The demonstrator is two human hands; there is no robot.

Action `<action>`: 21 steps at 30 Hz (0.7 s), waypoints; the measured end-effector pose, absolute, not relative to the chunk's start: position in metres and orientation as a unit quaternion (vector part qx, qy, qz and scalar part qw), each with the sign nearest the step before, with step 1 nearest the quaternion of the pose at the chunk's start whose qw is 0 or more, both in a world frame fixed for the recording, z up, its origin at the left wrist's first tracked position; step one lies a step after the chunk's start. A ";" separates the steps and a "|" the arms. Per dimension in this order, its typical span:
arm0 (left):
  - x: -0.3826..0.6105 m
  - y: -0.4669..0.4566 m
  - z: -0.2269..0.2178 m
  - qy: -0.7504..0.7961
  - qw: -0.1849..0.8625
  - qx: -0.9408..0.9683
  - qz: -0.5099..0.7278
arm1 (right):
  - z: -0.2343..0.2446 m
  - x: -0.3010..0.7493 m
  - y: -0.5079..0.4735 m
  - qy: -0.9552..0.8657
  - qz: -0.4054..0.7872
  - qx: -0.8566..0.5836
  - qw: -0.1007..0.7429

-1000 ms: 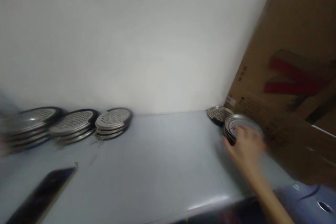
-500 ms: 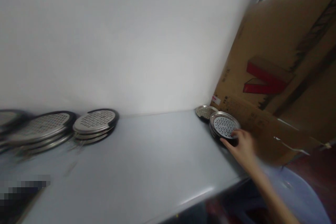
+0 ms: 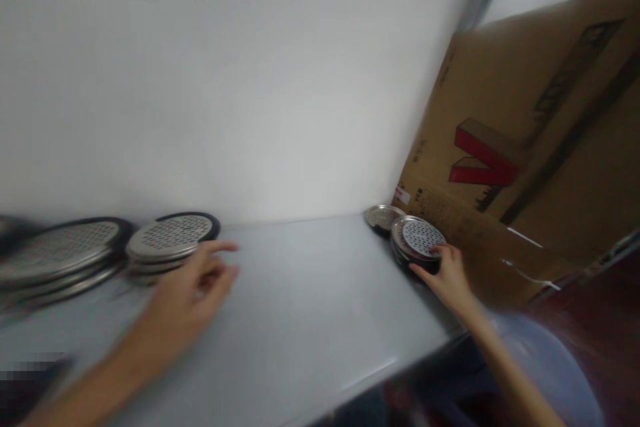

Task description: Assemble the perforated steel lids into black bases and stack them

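My right hand has its thumb and fingers closed on the near edge of a round perforated metal disc with a black rim section, on top of a small stack. Behind and to the left of that stack lies another perforated disc. My left hand is in the air over the table, blurred, with its fingers apart and nothing in them. Just behind it, partly covered by the hand, is a stack of similar discs. Farther left stands a larger stack.
The grey table meets a white wall at the back. A big cardboard box leans on the right, behind the right-hand discs. Below the table's right edge is a pale blue plastic stool-like object. A dark thing sits at lower left.
My left hand has come into view from the lower left, reaching beside the left stack. My right hand stays on the right-hand disc. The view has shifted slightly.
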State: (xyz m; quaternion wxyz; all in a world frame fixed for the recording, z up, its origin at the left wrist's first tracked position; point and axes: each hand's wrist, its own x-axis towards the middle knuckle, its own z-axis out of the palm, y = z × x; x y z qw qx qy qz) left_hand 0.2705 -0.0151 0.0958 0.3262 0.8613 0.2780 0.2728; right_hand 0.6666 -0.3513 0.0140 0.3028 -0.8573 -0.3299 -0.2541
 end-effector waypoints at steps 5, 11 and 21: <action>0.442 -0.065 0.111 0.087 0.476 0.862 0.151 | 0.016 0.661 -0.349 -0.331 -0.280 -0.839 0.328; 0.591 -0.119 0.079 0.130 0.485 0.854 0.137 | 0.015 0.657 -0.355 -0.352 -0.287 -0.826 0.334; 0.652 -0.150 0.066 0.169 0.463 0.858 0.148 | 0.013 0.666 -0.359 -0.318 -0.261 -0.800 0.437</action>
